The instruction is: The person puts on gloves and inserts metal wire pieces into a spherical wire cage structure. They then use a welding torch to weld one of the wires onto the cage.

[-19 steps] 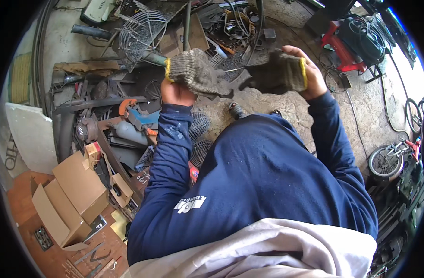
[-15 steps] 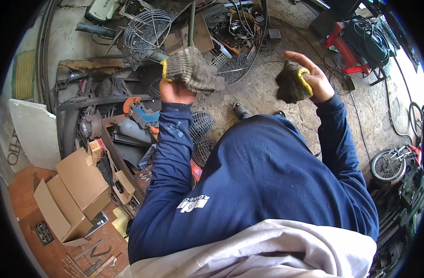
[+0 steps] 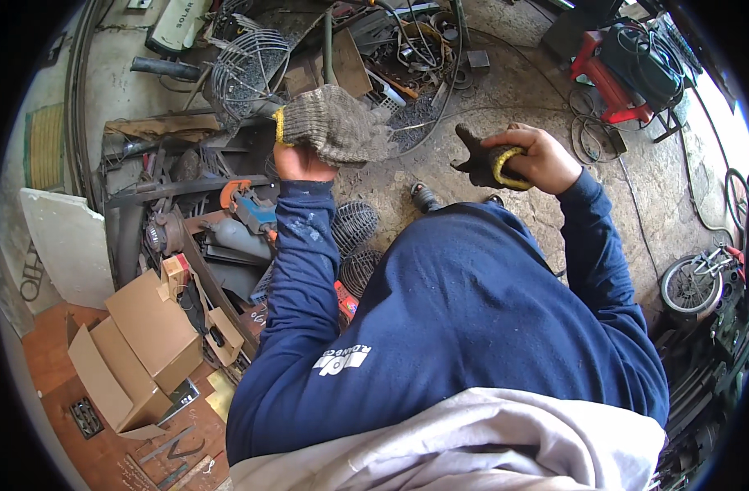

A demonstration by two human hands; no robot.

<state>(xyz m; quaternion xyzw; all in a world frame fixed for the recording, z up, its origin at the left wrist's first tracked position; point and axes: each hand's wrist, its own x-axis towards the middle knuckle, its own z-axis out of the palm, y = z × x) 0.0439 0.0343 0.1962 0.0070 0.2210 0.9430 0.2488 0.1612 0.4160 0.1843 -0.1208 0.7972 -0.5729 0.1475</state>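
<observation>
A grey-brown knitted work glove [image 3: 329, 123] with a yellow-edged cuff lies across my left hand [image 3: 306, 164], its glove fingers pointing right. The glove covers my left fingers; only the heel of the hand and part of the palm show below it. On the right, a second, darker glove [image 3: 476, 161] hangs from my right hand [image 3: 544, 157]. My right fingers are curled over its yellow cuff, and the glove's fingers stick out to the left, toward the other glove. A gap of floor lies between the two gloves.
Left of me are metal scrap, a wire fan guard [image 3: 250, 69], a blue and orange power tool [image 3: 247, 200] and an open cardboard box [image 3: 137, 344]. A red and green machine [image 3: 628, 74] stands far right, with cables on the floor. A small wheel [image 3: 692, 285] is at right.
My right hand has turned and curled its fingers over the glove's cuff; that glove has swung left and its fingers now show. My left hand has shifted slightly left with its glove.
</observation>
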